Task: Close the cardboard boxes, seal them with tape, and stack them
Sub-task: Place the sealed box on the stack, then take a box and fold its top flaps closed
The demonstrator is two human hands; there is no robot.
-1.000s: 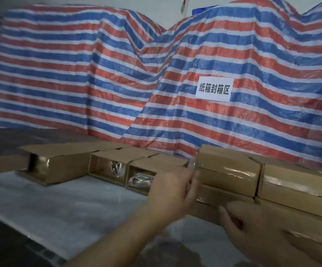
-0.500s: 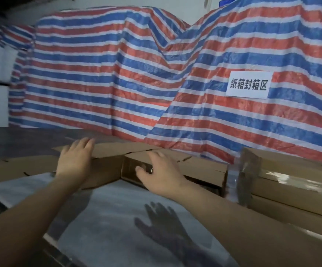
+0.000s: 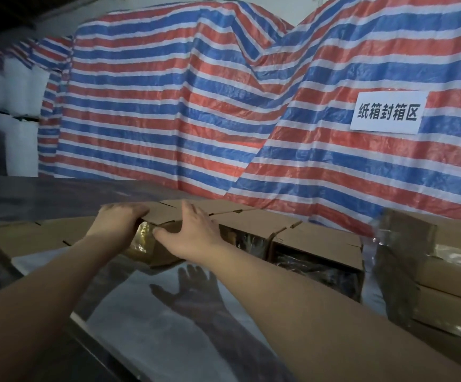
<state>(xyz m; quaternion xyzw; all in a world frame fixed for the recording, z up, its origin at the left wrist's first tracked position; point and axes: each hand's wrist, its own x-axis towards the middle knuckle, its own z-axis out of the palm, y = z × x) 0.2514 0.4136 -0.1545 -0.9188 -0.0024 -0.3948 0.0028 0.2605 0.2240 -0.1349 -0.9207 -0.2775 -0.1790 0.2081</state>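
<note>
Both hands grip one open box (image 3: 163,216): left hand (image 3: 122,219) curled over its top edge, right hand (image 3: 193,230) spread across it, open end facing the person.

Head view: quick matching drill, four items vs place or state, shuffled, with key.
1. left hand
2. paper sign
3. taped boxes
4. open box beside the hands

A. stacked at far right
B. fixed to the striped tarp
C. gripping the top edge of the leftmost open box
D. open end facing the camera, unsealed

Pairs: 1-C, 2-B, 3-A, 4-D
</note>
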